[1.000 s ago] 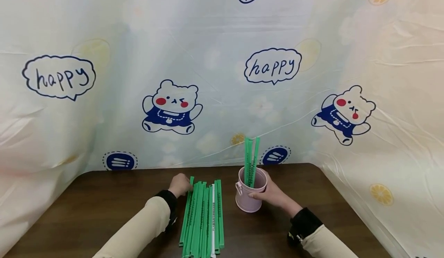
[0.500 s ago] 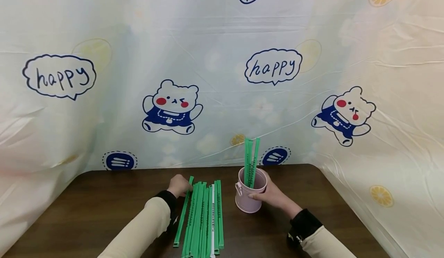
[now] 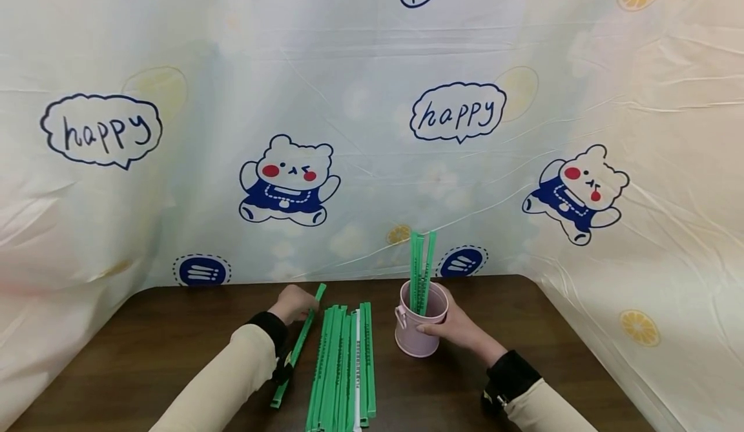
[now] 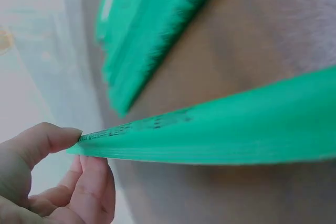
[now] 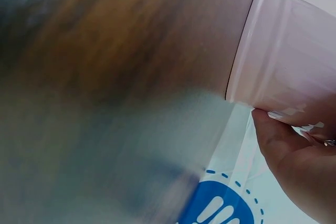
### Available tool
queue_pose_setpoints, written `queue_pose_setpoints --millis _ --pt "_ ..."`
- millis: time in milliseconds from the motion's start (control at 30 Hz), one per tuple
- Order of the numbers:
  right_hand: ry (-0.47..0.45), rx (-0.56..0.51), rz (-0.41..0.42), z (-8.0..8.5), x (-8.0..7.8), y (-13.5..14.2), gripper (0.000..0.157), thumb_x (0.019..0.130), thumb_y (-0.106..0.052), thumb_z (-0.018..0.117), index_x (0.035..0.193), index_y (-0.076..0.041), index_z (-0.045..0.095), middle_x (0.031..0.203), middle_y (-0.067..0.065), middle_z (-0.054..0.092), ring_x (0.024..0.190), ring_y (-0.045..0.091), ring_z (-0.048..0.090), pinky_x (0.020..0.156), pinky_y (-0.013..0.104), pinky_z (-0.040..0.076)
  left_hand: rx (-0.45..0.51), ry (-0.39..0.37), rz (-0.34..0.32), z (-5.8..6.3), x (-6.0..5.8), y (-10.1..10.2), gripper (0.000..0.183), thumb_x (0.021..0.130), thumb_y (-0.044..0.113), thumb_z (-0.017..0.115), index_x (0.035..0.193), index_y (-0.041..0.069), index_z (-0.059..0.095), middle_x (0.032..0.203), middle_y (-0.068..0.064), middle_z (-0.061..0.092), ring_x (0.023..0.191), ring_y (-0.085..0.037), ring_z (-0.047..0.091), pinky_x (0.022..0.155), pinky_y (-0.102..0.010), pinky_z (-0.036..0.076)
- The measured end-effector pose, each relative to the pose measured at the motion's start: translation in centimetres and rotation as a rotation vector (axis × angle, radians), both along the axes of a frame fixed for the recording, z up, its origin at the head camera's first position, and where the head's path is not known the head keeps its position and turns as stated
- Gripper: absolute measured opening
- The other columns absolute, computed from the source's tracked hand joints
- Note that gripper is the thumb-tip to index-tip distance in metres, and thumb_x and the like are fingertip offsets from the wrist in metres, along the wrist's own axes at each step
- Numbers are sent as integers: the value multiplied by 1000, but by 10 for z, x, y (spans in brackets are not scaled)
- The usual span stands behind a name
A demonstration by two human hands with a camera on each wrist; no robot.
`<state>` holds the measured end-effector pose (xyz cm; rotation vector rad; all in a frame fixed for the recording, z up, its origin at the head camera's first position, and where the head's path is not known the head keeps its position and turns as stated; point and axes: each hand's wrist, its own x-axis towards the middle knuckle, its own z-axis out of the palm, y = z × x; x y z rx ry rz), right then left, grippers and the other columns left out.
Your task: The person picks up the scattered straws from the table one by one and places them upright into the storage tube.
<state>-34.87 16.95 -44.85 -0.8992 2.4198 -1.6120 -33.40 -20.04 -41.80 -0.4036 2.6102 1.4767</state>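
Between thumb and fingers my left hand [image 3: 293,304] pinches the far end of a long, slim green strip with dark print [image 4: 220,129], perhaps a wrapped straw. The strip slants left of a row of several matching green strips [image 3: 331,367], apart from them; one white strip [image 3: 357,367] lies among these. My right hand [image 3: 456,325] grips a small pink bucket [image 3: 415,341] by its right side and keeps it upright. Several green strips [image 3: 416,264] stand in the bucket. In the right wrist view, the thumb [image 5: 275,135] touches the bucket's wall, while other fingers are hidden.
The dark wooden table [image 3: 192,335] ends at a far edge, close behind the bucket. A pale printed curtain [image 3: 372,161] with bears and "happy" bubbles hangs beyond it. A small side handle [image 3: 400,316] is on the bucket's left.
My left hand has drawn one green strip leftward out of the row, lifting its far end and tilting it. The right hand and bucket have stayed put.
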Motion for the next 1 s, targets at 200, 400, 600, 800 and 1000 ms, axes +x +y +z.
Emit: queue_pose_setpoints --millis 200,400,600,800,1000 --pt "3 9 -2 0 1 1 97 84 -20 84 155 2 20 151 30 40 135 45 47 112 59 46 95 52 -67 35 2 -3 7 92 -1 63 88 -5 63 117 -27 62 85 -23 61 86 -43 57" --pt "-4 13 9 1 3 0 98 85 -18 83 156 2 19 151 30 40 136 45 47 111 55 47 108 135 -156 77 -4 9 42 98 6 60 136 -13 57 130 -30 64 109 -32 68 103 -47 56" --pt "7 11 10 3 3 -1 96 85 -19 83 156 1 20 151 30 40 136 44 48 109 48 48 140 214 -203 120 -11 30 43 101 8 58 140 -8 55 132 -27 64 122 -37 65 109 -46 53" --pt "0 15 -5 2 3 -2 95 86 -18 83 155 1 21 150 28 42 134 39 49 107 38 49 147 267 -228 156 -12 52 40 102 8 59 139 -5 56 133 -25 64 124 -35 64 112 -46 51" --pt "-43 14 -6 1 2 -1 99 85 -21 84 157 -1 19 152 28 40 137 42 46 111 48 48 180 330 -273 188 -11 79 38 103 8 59 140 -2 56 133 -25 62 123 -33 63 112 -45 51"
